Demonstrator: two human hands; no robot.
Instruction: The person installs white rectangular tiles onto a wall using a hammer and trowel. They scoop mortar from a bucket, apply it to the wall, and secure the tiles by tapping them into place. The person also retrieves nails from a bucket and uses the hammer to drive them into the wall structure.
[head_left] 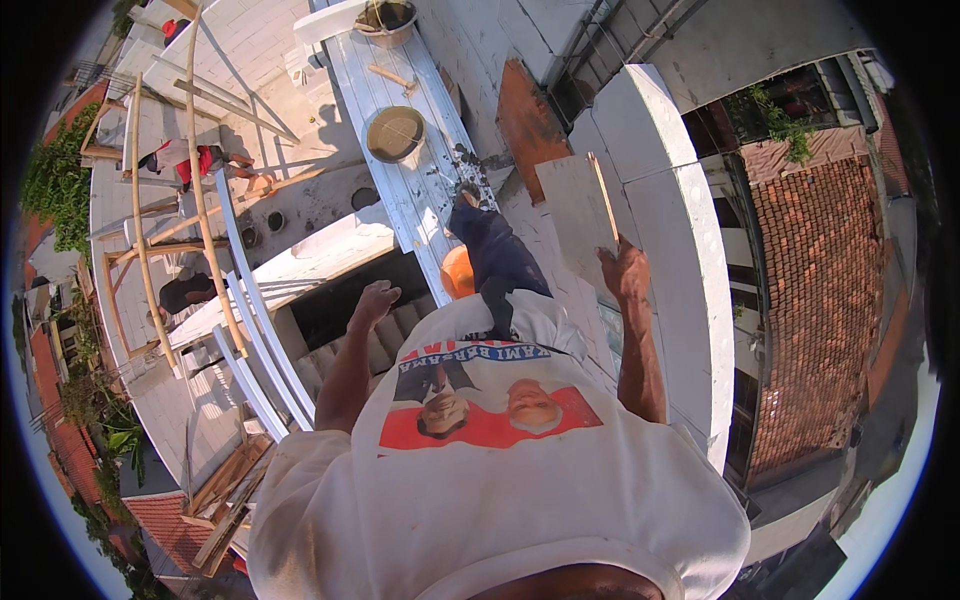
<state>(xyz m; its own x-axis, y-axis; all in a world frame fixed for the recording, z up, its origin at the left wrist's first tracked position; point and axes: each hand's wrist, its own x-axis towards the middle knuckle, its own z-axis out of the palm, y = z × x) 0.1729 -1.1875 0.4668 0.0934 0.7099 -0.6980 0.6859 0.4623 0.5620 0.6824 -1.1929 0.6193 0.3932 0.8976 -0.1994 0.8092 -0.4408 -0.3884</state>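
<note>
- White shirt [480,510], nearest, behind both hands.
- Pale wall [685,330], just right of the right hand; clearance there deserves care.
- Blue planking [360,95], ahead between both hands; steady footing probably matters most here.
- Grey board [570,210], the thing in work, just ahead and left of the right hand; best kept level.
- Round basin [386,158], well ahead of the left hand.
- Right hand [626,272], fingers wrapped around the strip's near end; a firm grip should limit twisting.
- Left hand [374,302], loosely curled, nothing visible in it; I cannot tell whether fingertips meet.
- Wooden strip [604,196], reaching ahead from the right hand.
</note>
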